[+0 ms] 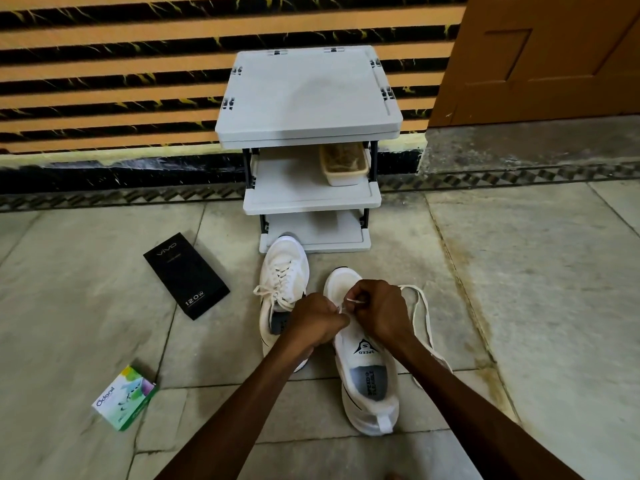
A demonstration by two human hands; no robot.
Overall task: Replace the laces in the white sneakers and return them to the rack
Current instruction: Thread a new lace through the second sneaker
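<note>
The grey three-tier shoe rack (pixel 308 98) stands against the striped wall, and both white sneakers sit on the floor just in front of it, so returning them is still to do. The left sneaker (pixel 282 268) looks laced, with its ends loose. Over the right sneaker (pixel 367 375), the left hand (pixel 317 320) and right hand (pixel 379 310) curl tight, pinching the white lace (pixel 410 286), and their knuckles hide how many eyelets are threaded.

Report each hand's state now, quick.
Left hand: curled, pinching the white lace over the sneaker.
Right hand: curled, pinching the same lace's end.
</note>
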